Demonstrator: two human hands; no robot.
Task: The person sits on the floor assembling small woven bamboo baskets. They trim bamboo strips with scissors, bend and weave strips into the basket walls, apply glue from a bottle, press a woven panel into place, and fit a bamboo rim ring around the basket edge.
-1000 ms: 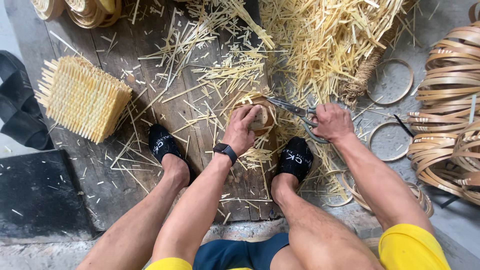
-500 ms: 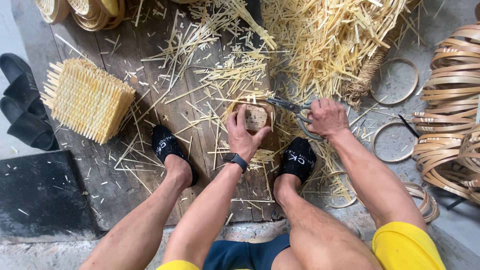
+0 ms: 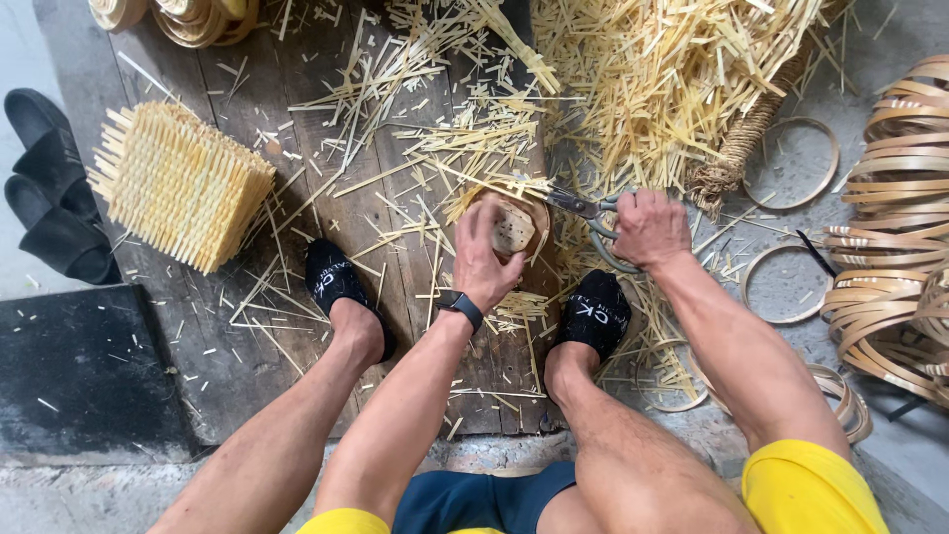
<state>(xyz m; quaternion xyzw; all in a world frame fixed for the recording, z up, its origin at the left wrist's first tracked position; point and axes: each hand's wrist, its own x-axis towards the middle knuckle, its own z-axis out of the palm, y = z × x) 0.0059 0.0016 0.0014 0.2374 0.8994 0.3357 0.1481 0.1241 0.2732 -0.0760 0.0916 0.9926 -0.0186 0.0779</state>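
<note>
the left hand (image 3: 486, 259) cups a small round woven basket (image 3: 514, 225), fingers curled over its near rim and grasping it, tilted so the open inside faces up. the right hand (image 3: 647, 227) is clenched through the handles of a pair of scissors (image 3: 583, 208), whose blades point left and meet the basket's far rim. basket and scissors sit low over the plank floor (image 3: 297, 148), between the two black-socked feet (image 3: 341, 287) and just ahead of them. a black watch (image 3: 461, 307) wraps the left wrist. pale cut strips (image 3: 672, 69) lie thick across the boards, piled deepest ahead and to the right. off to the left stands a square woven block (image 3: 178, 183) with strip ends sticking out, and beyond it a pair of black sandals (image 3: 54, 198). thin hoops (image 3: 791, 163) lie on the concrete at right, near a stack of coiled bands (image 3: 895, 198).
</note>
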